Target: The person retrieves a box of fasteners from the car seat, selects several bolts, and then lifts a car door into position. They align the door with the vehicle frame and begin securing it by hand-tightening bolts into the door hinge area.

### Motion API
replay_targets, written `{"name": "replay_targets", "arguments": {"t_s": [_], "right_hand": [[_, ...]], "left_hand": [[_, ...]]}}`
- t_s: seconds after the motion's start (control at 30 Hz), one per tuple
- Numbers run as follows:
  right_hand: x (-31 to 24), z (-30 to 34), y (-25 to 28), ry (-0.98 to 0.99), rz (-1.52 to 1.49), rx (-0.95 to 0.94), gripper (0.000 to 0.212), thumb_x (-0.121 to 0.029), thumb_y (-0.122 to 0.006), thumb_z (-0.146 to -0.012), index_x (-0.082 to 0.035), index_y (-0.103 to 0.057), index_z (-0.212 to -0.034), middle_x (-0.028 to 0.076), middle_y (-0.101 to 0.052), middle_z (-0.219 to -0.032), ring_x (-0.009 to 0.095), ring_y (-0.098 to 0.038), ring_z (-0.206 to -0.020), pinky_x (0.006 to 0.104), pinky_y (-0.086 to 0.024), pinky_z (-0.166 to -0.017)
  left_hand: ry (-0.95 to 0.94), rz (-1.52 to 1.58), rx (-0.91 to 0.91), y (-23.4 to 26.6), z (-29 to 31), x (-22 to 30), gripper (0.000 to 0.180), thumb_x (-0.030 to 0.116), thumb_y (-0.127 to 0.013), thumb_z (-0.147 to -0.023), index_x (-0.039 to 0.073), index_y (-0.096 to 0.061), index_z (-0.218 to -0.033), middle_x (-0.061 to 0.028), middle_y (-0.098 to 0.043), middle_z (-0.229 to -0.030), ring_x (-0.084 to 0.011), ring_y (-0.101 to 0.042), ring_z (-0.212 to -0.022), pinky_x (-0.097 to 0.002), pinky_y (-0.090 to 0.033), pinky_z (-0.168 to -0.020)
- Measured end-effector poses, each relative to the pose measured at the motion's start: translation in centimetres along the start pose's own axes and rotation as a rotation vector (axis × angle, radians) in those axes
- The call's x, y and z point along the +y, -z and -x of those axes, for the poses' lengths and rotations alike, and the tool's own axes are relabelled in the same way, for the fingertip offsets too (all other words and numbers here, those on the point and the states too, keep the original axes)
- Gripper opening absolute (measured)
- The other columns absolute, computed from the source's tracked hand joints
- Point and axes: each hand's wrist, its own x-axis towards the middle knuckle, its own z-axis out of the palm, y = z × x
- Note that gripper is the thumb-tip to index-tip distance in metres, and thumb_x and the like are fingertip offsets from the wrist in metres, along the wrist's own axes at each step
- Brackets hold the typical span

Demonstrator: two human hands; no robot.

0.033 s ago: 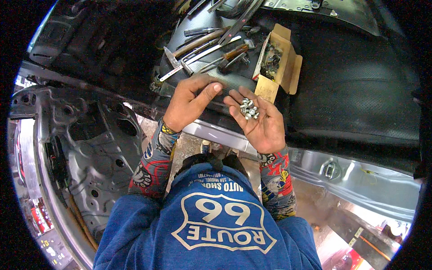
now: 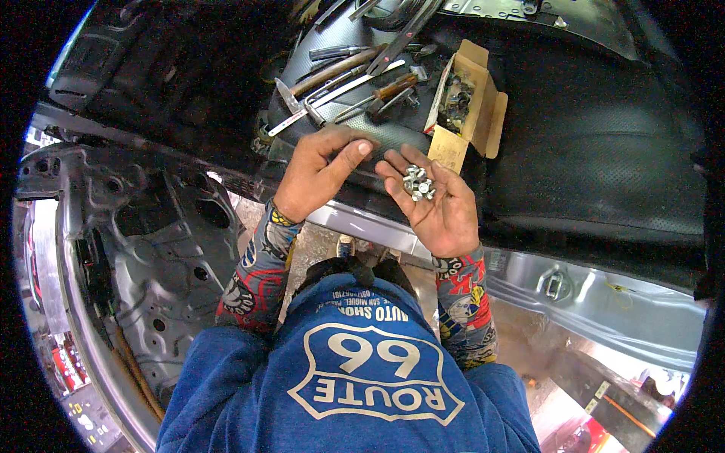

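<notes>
My right hand is turned palm up and cupped, with several small silver hex bolts heaped on the fingers and palm. Just left of it, my left hand is held with its thumb brought against the curled fingers. Whatever may be between those fingertips is hidden. Beyond the right fingertips stands an open cardboard box holding many small dark and metallic fasteners. One box flap hangs toward the right hand.
Tools lie on the black car seat past my hands: a hammer, a white strip and a wooden-handled tool. A bare metal door stands at left. The silver door sill runs below my hands.
</notes>
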Motion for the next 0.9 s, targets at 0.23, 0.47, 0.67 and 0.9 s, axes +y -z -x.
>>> {"name": "replay_targets", "arguments": {"t_s": [0.23,0.47,0.67,0.9], "right_hand": [[0.2,0.2,0.8,0.006,-0.001,-0.015,0.036,-0.010,-0.049,-0.100,0.008,-0.050,-0.131,0.026,-0.060,-0.128,0.039,-0.057,-0.124,0.0453,-0.053,-0.104],[-0.2,0.0,1.9,0.077,0.050,0.041,0.034,-0.008,-0.050,-0.099,0.007,-0.050,-0.130,0.027,-0.058,-0.130,0.040,-0.057,-0.125,0.0444,-0.054,-0.102],[-0.7,-0.6,1.1,0.051,-0.076,-0.031,0.043,-0.017,-0.042,-0.103,0.010,-0.042,-0.137,0.031,-0.049,-0.138,0.045,-0.047,-0.132,0.0486,-0.048,-0.108],[-0.7,-0.9,0.6,0.054,-0.097,-0.002,0.045,-0.020,-0.045,-0.101,0.009,-0.046,-0.134,0.030,-0.052,-0.137,0.045,-0.048,-0.133,0.0509,-0.049,-0.106]], "left_hand": [[-0.097,-0.119,0.064,0.3,0.6,-1.8,0.019,0.019,-0.065,-0.094,0.002,-0.072,-0.100,-0.0142,-0.069,-0.092,-0.0287,-0.064,-0.087,-0.0369,-0.049,-0.079],[-0.212,-0.573,0.334,1.1,-0.4,-3.5,0.018,0.021,-0.069,-0.086,0.009,-0.073,-0.100,-0.0102,-0.064,-0.097,-0.0339,-0.056,-0.096,-0.0445,-0.043,-0.086],[-0.137,-0.991,0.293,1.1,-3.1,-6.0,0.014,0.022,-0.072,-0.082,0.016,-0.077,-0.093,-0.0060,-0.064,-0.101,-0.0313,-0.054,-0.106,-0.0475,-0.042,-0.087],[-0.106,-0.993,0.344,0.8,-5.0,-8.5,0.015,0.025,-0.070,-0.084,0.014,-0.076,-0.092,-0.0049,-0.065,-0.101,-0.0314,-0.054,-0.108,-0.0475,-0.040,-0.089]]}}
